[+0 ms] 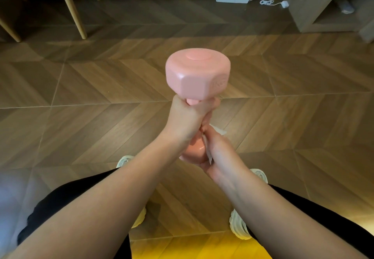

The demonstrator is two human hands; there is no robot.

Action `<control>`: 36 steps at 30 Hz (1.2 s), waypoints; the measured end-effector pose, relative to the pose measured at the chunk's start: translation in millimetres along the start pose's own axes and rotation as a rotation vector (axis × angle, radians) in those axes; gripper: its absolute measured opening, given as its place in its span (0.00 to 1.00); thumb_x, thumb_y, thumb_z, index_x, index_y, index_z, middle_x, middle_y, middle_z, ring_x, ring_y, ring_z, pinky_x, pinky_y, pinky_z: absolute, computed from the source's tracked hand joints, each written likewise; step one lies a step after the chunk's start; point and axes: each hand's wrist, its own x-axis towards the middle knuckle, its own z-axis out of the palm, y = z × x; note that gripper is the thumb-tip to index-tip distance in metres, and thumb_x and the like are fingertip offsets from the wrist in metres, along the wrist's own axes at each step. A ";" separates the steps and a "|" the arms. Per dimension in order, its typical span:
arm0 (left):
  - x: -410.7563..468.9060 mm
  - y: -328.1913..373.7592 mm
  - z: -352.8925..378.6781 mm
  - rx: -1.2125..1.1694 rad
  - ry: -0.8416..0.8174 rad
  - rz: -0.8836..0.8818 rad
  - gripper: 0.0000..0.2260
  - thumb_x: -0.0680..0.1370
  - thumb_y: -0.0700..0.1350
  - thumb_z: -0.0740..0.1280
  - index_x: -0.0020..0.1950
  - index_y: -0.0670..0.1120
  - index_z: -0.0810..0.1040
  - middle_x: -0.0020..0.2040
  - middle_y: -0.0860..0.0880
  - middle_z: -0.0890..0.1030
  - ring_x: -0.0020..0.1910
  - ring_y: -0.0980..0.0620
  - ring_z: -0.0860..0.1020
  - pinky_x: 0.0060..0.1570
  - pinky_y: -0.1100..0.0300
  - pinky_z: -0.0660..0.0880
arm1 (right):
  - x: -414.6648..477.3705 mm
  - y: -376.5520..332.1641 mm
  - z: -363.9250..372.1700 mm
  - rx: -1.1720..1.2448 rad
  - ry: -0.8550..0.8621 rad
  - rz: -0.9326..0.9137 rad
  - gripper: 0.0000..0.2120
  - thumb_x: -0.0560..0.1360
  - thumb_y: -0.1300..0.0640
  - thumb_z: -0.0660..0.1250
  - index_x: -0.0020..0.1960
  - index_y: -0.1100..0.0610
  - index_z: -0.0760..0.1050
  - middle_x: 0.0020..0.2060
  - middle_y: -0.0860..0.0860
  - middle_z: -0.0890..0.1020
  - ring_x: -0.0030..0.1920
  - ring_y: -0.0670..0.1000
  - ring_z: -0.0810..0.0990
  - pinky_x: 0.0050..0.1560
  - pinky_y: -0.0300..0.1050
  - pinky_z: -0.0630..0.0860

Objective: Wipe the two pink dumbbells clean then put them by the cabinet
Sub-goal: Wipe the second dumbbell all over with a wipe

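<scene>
Pink plastic dumbbell in fist of left hand, white wipe in curled fingers of right hand; wooden cabinet at two o'clock.

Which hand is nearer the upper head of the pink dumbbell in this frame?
Left. The left hand grips the handle directly beneath the upper head; the right hand sits lower, holding a white wipe against the lower head.
</scene>
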 end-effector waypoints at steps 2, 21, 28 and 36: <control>2.7 3.4 -2.8 -0.072 0.023 0.001 0.14 0.68 0.40 0.68 0.26 0.38 0.68 0.20 0.48 0.64 0.19 0.50 0.60 0.23 0.60 0.58 | -0.5 0.5 -6.3 0.019 -0.055 0.000 0.10 0.79 0.52 0.65 0.56 0.55 0.80 0.46 0.55 0.88 0.51 0.56 0.86 0.59 0.62 0.79; 5.7 5.0 -6.5 -0.114 0.211 -0.023 0.15 0.76 0.43 0.69 0.30 0.47 0.71 0.25 0.49 0.71 0.29 0.49 0.71 0.38 0.52 0.70 | -3.5 4.3 -9.8 0.038 -0.147 0.005 0.14 0.81 0.55 0.64 0.63 0.61 0.76 0.49 0.60 0.86 0.49 0.58 0.87 0.47 0.55 0.84; 3.3 3.3 -2.1 -0.102 0.233 0.076 0.14 0.68 0.43 0.68 0.28 0.45 0.64 0.23 0.46 0.62 0.25 0.49 0.61 0.30 0.55 0.63 | 13.4 4.8 5.0 -0.038 0.021 -0.085 0.12 0.77 0.48 0.68 0.56 0.53 0.80 0.37 0.52 0.87 0.39 0.54 0.87 0.51 0.62 0.82; 11.9 8.9 -9.2 -0.248 0.205 0.074 0.17 0.69 0.40 0.67 0.23 0.50 0.66 0.20 0.50 0.63 0.20 0.52 0.61 0.25 0.61 0.59 | 9.2 3.7 -4.6 -0.018 -0.093 -0.171 0.09 0.78 0.55 0.66 0.56 0.56 0.79 0.43 0.53 0.88 0.42 0.55 0.88 0.48 0.55 0.84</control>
